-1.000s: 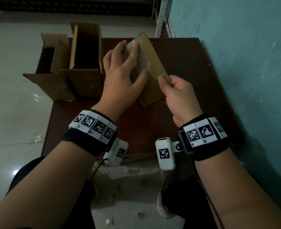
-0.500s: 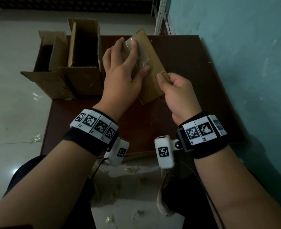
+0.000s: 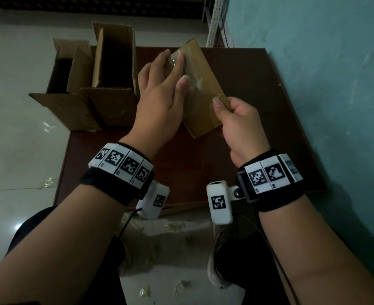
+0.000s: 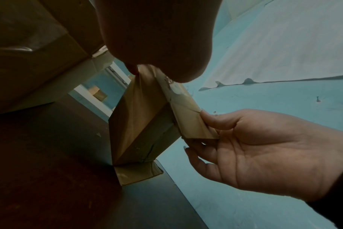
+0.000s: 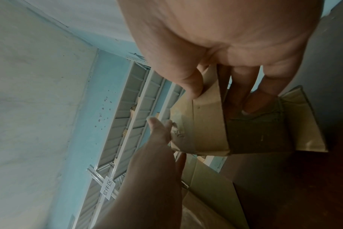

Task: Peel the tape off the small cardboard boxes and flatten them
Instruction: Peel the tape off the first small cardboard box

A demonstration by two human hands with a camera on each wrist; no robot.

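A small cardboard box [image 3: 203, 93] is held tilted above the dark brown table [image 3: 181, 164]. Its lower corner touches the table in the left wrist view, where the box [image 4: 135, 117] shows an open bottom flap. My left hand [image 3: 159, 95] lies on the upper face, with straight index finger and thumb pressing on wrinkled clear tape [image 3: 195, 79]. My right hand [image 3: 236, 119] pinches the box's near right flap, thumb on top and fingers underneath. The right wrist view shows those fingers under the box [image 5: 209, 124] and my left hand [image 5: 157, 139] flat on the tape.
Two larger open cardboard boxes [image 3: 113, 62] [image 3: 67, 69] stand at the table's left edge, close to my left hand. A teal wall [image 3: 313, 84] runs along the right side. Tape scraps [image 3: 177, 225] litter the floor by my feet. A metal shelf upright [image 3: 214, 20] stands behind the table.
My left thumb has slid up the taped face toward the index finger. The box and my right hand have hardly moved.
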